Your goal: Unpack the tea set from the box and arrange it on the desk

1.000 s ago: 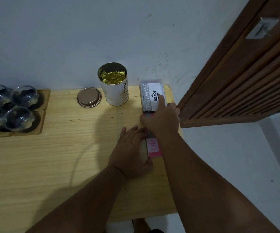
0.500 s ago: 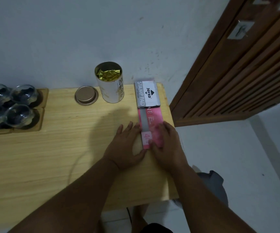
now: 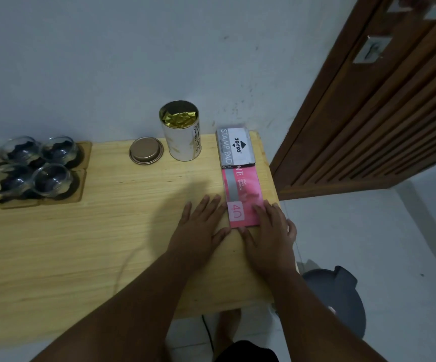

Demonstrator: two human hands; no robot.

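Right hand (image 3: 269, 239) back from stamp pad box (image 3: 236, 148), flat on wooden desk (image 3: 81, 244).

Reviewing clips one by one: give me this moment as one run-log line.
left hand: flat on desk, beside pink box | right hand: resting on pink box's near end | tin: open, lid beside

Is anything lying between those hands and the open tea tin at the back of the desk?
Nothing visible does. Bare desk lies between the left hand and the tea tin; the right hand rests on the pink packet off to the side.
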